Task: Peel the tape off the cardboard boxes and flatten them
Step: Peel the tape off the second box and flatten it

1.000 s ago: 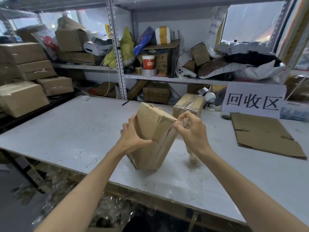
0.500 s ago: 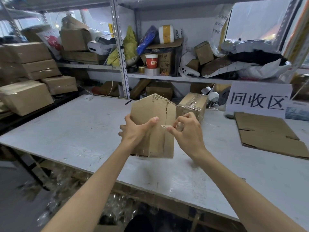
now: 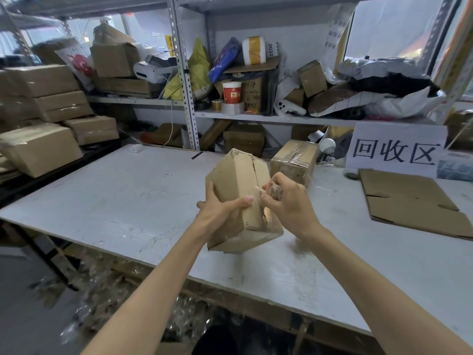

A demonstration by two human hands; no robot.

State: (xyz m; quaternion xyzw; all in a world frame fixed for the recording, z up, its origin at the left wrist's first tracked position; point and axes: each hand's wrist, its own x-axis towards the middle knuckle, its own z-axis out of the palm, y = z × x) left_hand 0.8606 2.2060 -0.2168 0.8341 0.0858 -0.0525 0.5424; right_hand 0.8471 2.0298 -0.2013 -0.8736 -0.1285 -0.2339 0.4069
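Note:
A small brown cardboard box [image 3: 236, 183] is tilted above the white table [image 3: 115, 198], one end toward me. My left hand [image 3: 220, 210] grips its left side, thumb laid across the near face. My right hand [image 3: 284, 201] is at the box's right edge, pinching a crumpled wad of clear tape [image 3: 275, 190]; a strip of it still clings to the box. A second taped box [image 3: 294, 160] stands behind on the table. A flattened cardboard sheet [image 3: 412, 201] lies at the right.
A white sign with black characters [image 3: 395, 149] leans behind the flat sheet. Stacked boxes [image 3: 41, 147] fill the left side. Metal shelving [image 3: 184, 73] behind holds a red cup, tape rolls and bags. Clear tape scraps lie on the floor under the table's front edge.
The box has been turned in my hands, its near end now pointing down toward me. My right hand moved from the top corner down the right edge, gathering peeled tape.

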